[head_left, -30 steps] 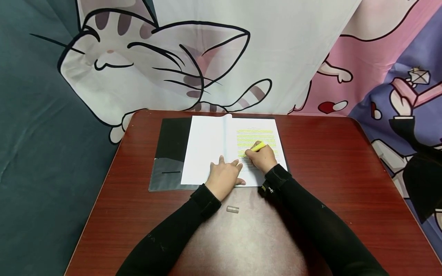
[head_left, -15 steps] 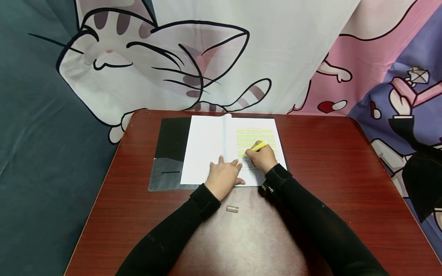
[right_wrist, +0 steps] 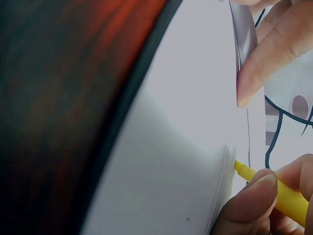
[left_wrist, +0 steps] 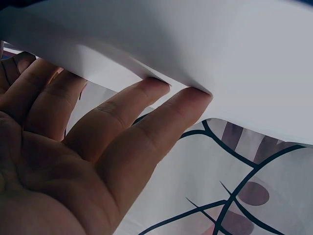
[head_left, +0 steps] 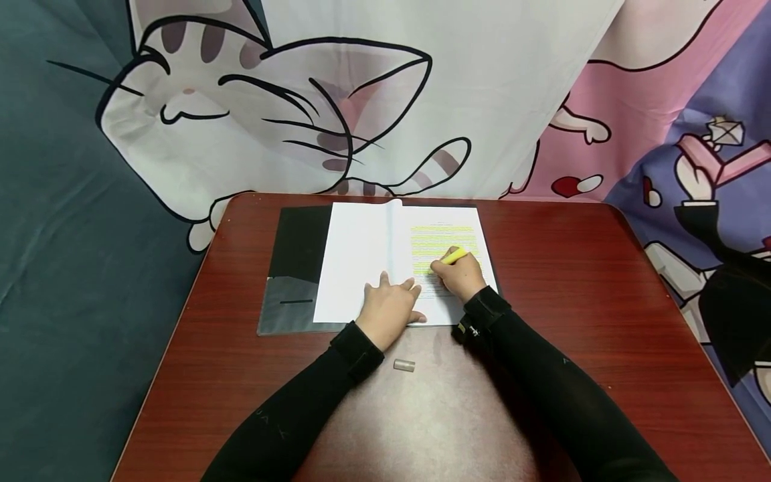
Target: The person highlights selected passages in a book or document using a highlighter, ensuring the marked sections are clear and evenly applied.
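Observation:
A dark folder (head_left: 300,242) lies open on the desk with white pages spread in it. Yellow highlighted lines of print cover the upper part of the right-hand page (head_left: 442,306). My right hand (head_left: 462,276) pinches a yellow highlighter (head_left: 454,256) between thumb and fingers. In the right wrist view, the tip of the highlighter (right_wrist: 288,198) is right at the printed lines. My left hand (head_left: 387,309) rests with fingers spread on the pages near the fold. In the left wrist view, the fingertips (left_wrist: 193,98) press against white paper.
A small grey cylinder (head_left: 404,365) lies on the reddish-brown desk (head_left: 572,268) in front of the folder, between my forearms. Behind the desk hangs a curtain (head_left: 512,80) with a cartoon cat print. Dark green cloth (head_left: 78,301) hangs at the left.
My right hand and the highlighter have shifted slightly to the right along a line of print. The left hand stays in place on the pages.

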Action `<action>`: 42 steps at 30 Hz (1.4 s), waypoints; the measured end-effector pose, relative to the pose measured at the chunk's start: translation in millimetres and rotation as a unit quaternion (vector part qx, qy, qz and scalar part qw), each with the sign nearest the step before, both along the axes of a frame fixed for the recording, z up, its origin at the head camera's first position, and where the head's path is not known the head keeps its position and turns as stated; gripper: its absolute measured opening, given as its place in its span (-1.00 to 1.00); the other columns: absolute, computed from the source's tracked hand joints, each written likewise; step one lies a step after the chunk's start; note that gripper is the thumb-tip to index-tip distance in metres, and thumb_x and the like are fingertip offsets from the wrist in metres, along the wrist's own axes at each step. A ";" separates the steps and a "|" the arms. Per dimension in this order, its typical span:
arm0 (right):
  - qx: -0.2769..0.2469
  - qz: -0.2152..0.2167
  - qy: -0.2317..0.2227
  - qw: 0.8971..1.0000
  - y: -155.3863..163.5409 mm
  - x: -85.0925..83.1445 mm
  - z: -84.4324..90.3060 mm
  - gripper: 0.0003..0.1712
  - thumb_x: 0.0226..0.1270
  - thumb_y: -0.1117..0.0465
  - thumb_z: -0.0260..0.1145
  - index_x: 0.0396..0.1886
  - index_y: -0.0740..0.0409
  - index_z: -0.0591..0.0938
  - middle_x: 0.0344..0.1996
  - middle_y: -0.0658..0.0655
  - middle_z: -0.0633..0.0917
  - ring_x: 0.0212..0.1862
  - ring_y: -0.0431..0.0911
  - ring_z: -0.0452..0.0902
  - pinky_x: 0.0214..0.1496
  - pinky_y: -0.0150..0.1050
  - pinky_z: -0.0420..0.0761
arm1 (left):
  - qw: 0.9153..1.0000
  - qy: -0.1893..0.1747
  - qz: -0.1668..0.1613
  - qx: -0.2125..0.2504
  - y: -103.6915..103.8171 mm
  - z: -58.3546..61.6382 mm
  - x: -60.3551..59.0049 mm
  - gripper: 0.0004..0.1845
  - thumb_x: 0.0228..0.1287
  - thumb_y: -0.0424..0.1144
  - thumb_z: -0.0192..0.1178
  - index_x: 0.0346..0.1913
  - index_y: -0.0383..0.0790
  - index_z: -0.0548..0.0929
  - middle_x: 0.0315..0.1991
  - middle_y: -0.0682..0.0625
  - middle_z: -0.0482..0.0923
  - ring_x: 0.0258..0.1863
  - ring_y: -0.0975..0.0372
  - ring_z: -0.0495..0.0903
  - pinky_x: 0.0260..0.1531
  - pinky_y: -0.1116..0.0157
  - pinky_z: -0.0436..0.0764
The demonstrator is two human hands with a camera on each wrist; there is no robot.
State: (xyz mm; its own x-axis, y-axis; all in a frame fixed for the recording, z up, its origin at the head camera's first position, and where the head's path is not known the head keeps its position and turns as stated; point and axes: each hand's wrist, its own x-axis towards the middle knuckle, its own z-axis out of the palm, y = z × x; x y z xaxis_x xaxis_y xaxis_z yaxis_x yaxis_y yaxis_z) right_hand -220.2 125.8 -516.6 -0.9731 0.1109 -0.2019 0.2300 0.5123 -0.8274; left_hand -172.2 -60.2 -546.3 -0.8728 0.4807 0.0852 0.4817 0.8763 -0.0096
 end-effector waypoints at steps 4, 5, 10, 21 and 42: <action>0.014 -0.007 -0.004 1.000 -0.9 2.1 1.9 -0.74 0.53 0.29 0.33 -0.42 0.03 0.53 -0.68 -0.10 0.52 -0.55 -0.19 0.41 -0.32 -0.26 0.43 | 1.000 -0.023 0.003 -0.010 0.1 21.4 7.4 -0.25 0.35 0.43 0.37 0.47 0.13 0.78 0.51 0.19 0.73 0.46 -0.25 0.71 0.12 -0.29 0.82; 0.014 -0.008 -0.005 1.000 -0.7 2.0 1.4 -0.74 0.52 0.29 0.33 -0.42 0.03 0.52 -0.68 -0.10 0.52 -0.55 -0.20 0.40 -0.33 -0.27 0.43 | 1.000 -0.026 0.003 -0.012 0.0 22.1 7.6 -0.25 0.35 0.43 0.36 0.48 0.14 0.78 0.51 0.19 0.72 0.47 -0.26 0.70 0.13 -0.29 0.82; 0.003 -0.011 -0.004 1.000 2.7 -1.5 -2.9 -0.76 0.48 0.29 0.36 -0.43 0.04 0.54 -0.70 -0.07 0.55 -0.58 -0.17 0.43 -0.36 -0.26 0.45 | 0.999 -0.028 0.003 -0.014 -0.5 22.9 7.6 -0.25 0.35 0.44 0.35 0.48 0.15 0.77 0.52 0.20 0.71 0.47 -0.26 0.70 0.12 -0.28 0.83; 0.005 0.003 -0.008 1.000 20.6 -22.2 -31.0 -0.78 0.40 0.20 0.40 -0.46 0.01 0.58 -0.70 0.02 0.62 -0.59 -0.05 0.51 -0.47 -0.16 0.42 | 0.999 -0.030 0.002 -0.020 -0.3 21.6 6.4 -0.24 0.39 0.44 0.33 0.50 0.14 0.76 0.53 0.18 0.70 0.49 -0.27 0.69 0.15 -0.29 0.82; 0.028 0.018 -0.010 0.999 15.3 -3.4 1.5 -0.79 0.53 0.27 0.34 -0.37 0.08 0.55 -0.71 -0.04 0.54 -0.60 -0.14 0.46 -0.43 -0.24 0.41 | 0.999 -0.029 -0.005 0.017 -0.3 -34.6 -17.2 -0.20 0.33 0.50 0.36 0.51 0.19 0.75 0.56 0.15 0.68 0.53 -0.35 0.63 0.15 -0.43 0.77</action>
State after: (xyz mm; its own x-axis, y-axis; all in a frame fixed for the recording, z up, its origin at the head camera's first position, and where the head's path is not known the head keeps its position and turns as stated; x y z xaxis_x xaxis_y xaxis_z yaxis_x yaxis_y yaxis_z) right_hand -223.6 141.0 -515.1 -0.9723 0.0877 -0.2165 0.2275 0.5651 -0.7930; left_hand -189.4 -60.5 -580.9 -0.8716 0.4877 0.0505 0.4899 0.8705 0.0483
